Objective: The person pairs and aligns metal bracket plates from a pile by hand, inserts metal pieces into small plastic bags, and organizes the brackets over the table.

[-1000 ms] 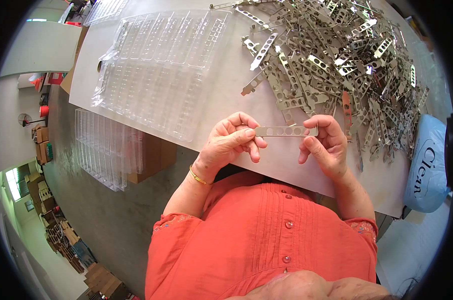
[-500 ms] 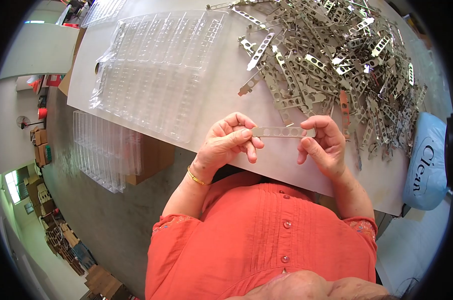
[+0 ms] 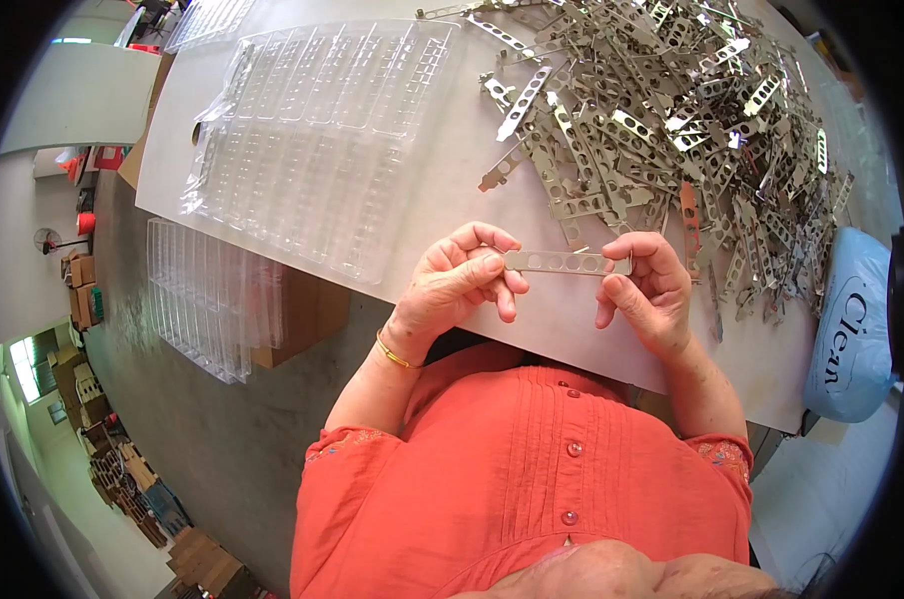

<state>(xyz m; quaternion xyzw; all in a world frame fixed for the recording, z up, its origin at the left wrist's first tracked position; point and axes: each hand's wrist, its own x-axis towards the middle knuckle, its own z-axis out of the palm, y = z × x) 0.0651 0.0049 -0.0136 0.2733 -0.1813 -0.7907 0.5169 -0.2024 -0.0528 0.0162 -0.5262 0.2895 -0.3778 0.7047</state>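
A flat metal bracket with a row of round holes is held level between my two hands, close to the table's front edge. My left hand pinches its left end between thumb and fingers. At its right end, my right hand has its thumb and index finger closed on the bent tip. Beyond my hands lies a large heap of similar metal brackets, loosely tangled.
Clear plastic trays lie on the table at the left. More trays stand beside a cardboard box below the table edge. A blue bag marked "Clean" sits at the right.
The bracket has tilted slightly in my hands. Both hands keep nearly the same place and hold.
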